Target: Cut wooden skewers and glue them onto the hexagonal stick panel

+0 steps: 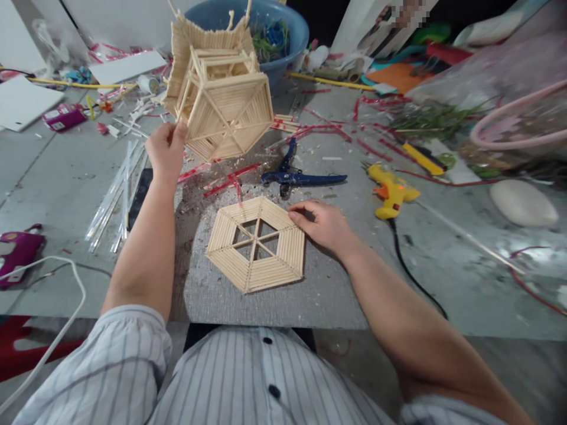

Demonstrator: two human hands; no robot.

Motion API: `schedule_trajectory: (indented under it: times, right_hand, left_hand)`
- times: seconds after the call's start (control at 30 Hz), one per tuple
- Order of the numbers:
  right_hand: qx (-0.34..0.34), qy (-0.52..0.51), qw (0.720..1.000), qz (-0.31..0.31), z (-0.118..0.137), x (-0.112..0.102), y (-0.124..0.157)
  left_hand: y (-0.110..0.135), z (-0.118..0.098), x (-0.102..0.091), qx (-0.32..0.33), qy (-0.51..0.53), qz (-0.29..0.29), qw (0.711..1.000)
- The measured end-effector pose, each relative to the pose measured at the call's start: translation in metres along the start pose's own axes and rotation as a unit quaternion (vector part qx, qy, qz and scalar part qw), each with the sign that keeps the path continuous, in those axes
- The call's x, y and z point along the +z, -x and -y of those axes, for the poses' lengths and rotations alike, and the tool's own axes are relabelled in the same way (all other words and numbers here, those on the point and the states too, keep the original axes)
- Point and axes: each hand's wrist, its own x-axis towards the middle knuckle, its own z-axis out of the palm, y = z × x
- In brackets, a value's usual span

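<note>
My left hand [166, 150] grips the lower left edge of a model pavilion [228, 112] built from thin wooden sticks. The model is tilted, so its six-sided slatted base faces me. A flat hexagonal stick panel [225, 236] with an open centre and crossing spokes lies on the grey table in front of me. At its upper right edge is my right hand [321, 223], thumb and fingers pinched on the rim. Just beyond the panel sit dark blue cutting pliers [305, 177].
A yellow glue gun [392, 189] with a black cord lies to the right. At the back stands a blue basin [295, 35] with green material inside. Clear strips [117, 200], red plastic scraps [239, 177] and a yellow cutter [423, 158] are scattered about. A pink-rimmed basket [509, 121] is at far right.
</note>
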Motion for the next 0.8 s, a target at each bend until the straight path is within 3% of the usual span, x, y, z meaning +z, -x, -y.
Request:
schedule_trajectory:
  times: [0.3, 0.8]
  right_hand:
    - [-0.009, 0.000, 1.000, -0.007, -0.003, 0.003, 0.000]
    - [-0.004, 0.000, 1.000, 0.001, -0.002, 0.001, 0.000]
  left_hand:
    - [0.003, 0.004, 0.010, 0.024, -0.016, -0.012, 1.000]
    - [0.010, -0.011, 0.003, 0.005, -0.093, -0.027, 0.995]
